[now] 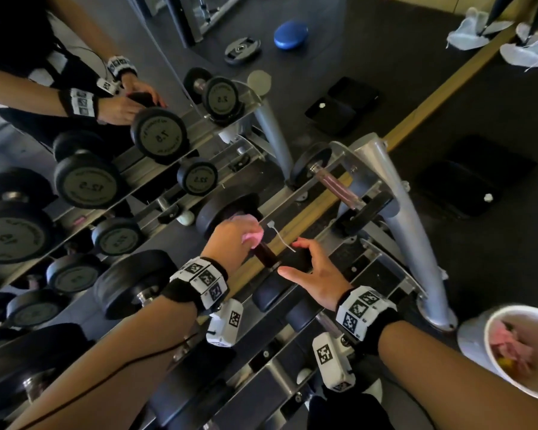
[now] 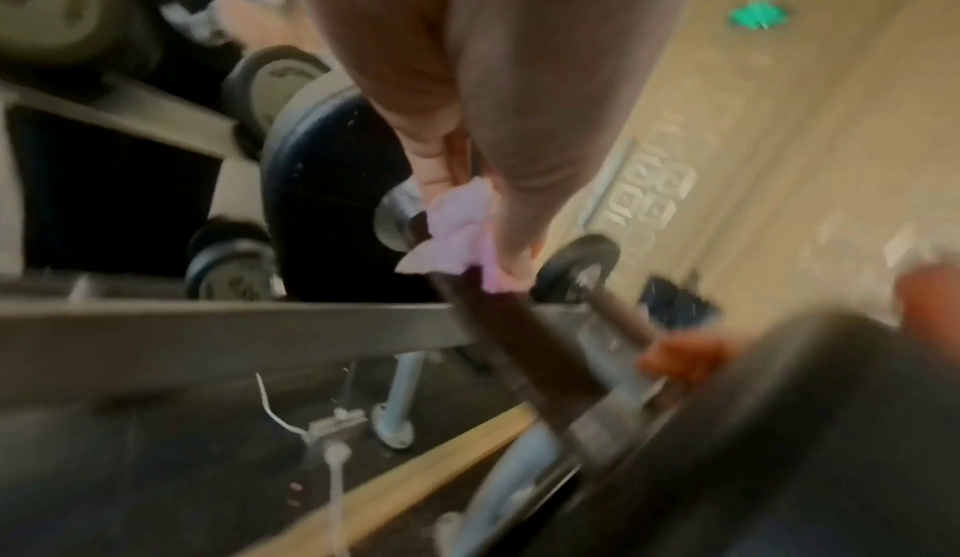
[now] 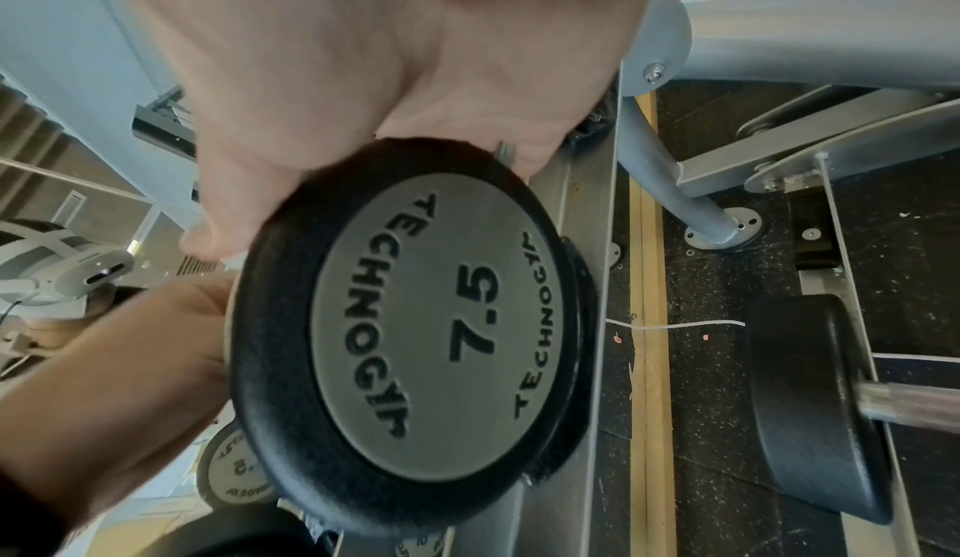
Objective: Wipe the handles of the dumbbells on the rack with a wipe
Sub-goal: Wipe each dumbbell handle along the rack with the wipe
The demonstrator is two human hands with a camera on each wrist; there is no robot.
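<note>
A 7.5 dumbbell lies across the top tier of the rack point(image 1: 382, 252), its far head point(image 1: 227, 212) toward the mirror. My left hand point(image 1: 244, 232) grips a pink wipe point(image 1: 256, 235) wrapped round the far end of its dark brown handle point(image 1: 266, 254). The left wrist view shows the wipe point(image 2: 457, 237) bunched between thumb and fingers on the handle point(image 2: 519, 340). My right hand point(image 1: 308, 265) curls over the rim of the near head point(image 3: 431, 336), thumb on one side and fingers on the other. Most of that head is hidden by the hand in the head view.
A smaller dumbbell point(image 1: 339, 184) sits on the rack just right of the hands. Heavier dumbbells point(image 1: 131, 280) fill the left and lower tiers. A mirror point(image 1: 106, 119) backs the rack. A white bin point(image 1: 472, 339) with used pink wipes stands at the right.
</note>
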